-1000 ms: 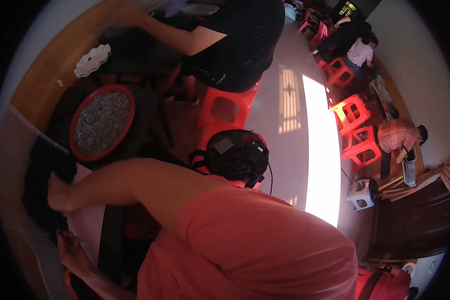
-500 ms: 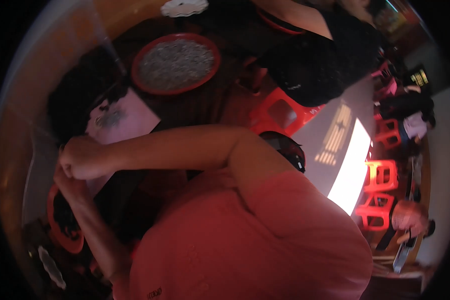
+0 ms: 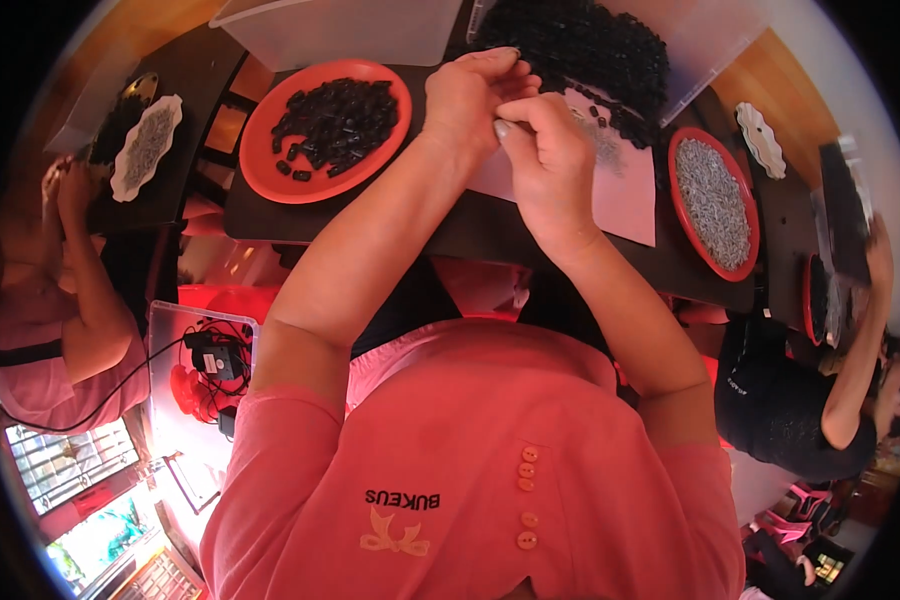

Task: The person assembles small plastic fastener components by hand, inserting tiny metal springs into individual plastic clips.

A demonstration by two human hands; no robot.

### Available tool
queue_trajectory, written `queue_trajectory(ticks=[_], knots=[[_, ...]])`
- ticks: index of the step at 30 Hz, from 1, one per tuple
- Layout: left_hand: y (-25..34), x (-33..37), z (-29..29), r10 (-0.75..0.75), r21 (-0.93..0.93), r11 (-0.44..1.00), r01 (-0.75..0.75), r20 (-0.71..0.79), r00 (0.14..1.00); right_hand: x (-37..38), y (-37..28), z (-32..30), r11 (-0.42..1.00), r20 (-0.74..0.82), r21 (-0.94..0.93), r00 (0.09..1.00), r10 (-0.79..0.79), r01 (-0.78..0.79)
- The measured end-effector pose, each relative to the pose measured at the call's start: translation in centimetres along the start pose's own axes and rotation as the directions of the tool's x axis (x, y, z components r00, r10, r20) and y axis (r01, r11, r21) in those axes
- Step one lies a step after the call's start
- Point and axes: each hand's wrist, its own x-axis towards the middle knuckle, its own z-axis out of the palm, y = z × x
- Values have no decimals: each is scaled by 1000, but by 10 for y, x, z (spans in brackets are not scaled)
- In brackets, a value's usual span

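Observation:
My left hand [image 3: 470, 98] is raised over the table with its palm turned up and fingers curled in. Against it, my right hand [image 3: 553, 160] pinches with thumb and forefinger. Whatever is between the fingers is too small or hidden to make out. Beneath both hands lies a pink sheet [image 3: 625, 208], with small silvery pieces [image 3: 607, 150] on it. A red plate [image 3: 255, 165] of short black cylindrical parts [image 3: 335, 125] sits left of my left forearm. Right of the sheet is another red plate [image 3: 682, 215], full of small silvery metal pieces [image 3: 715, 205].
Past my hands, a clear bin [image 3: 710, 65] holds many black parts [image 3: 580, 50]; another translucent bin [image 3: 340, 35] stands at its left. One person [image 3: 60, 300] works at left by a white dish [image 3: 123, 185], another [image 3: 800, 390] at right. A cable box [image 3: 157, 350] is lower left.
The view has swung round, so my hands and the table now appear at top centre instead of far left. My two hands are still together.

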Motion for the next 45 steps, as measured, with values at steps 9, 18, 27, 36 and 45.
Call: queue_trajectory(ticks=[9, 18, 27, 36, 45], knots=[[-6, 1, 8, 90, -5, 996, -90, -71, 993, 19, 9, -16, 990, 104, 139, 995, 11, -25], [-7, -12, 21, 87, 270, 958, -92, 29, 996, 76, 47, -54, 859, 261, 271, 892, 369, -435], [-9, -15, 20, 77, 377, 919, -117, 120, 990, 78, 66, -63, 805, 439, 363, 848, 296, -469], [-10, -4, 6, 105, 603, 784, -147, 106, 989, 66, 70, -55, 749, 436, 464, 858, 272, -473], [-12, -4, 12, 48, 501, 857, -121, 156, 987, 59, 86, -48, 606, 333, 609, 858, 390, -512]])
